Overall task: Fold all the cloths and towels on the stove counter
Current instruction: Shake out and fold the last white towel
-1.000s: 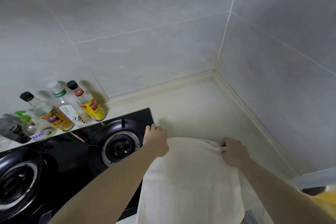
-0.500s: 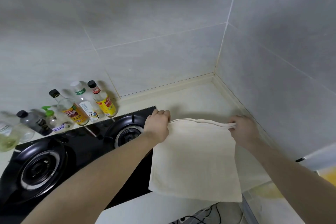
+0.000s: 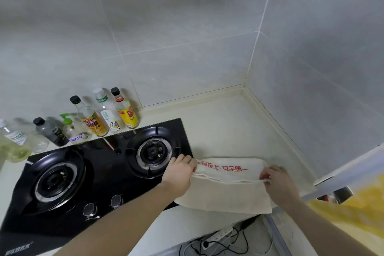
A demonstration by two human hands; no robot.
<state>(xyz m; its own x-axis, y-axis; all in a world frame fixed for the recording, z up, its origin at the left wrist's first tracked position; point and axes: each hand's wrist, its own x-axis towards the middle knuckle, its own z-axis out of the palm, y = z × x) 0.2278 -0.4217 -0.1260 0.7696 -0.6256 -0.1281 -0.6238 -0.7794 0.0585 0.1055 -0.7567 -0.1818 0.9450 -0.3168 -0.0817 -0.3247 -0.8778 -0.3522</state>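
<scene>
Beside the stove [image 3: 99, 172], towel [image 3: 226, 191] stretched between hands, left hand [image 3: 180, 170] and right hand [image 3: 278, 183] pinching its edge

- We've got one cream towel [image 3: 224, 193] lying on the pale counter, just right of the stove.
- Its far edge is folded over, showing red printed characters.
- Near edge reaches the counter's front.
</scene>
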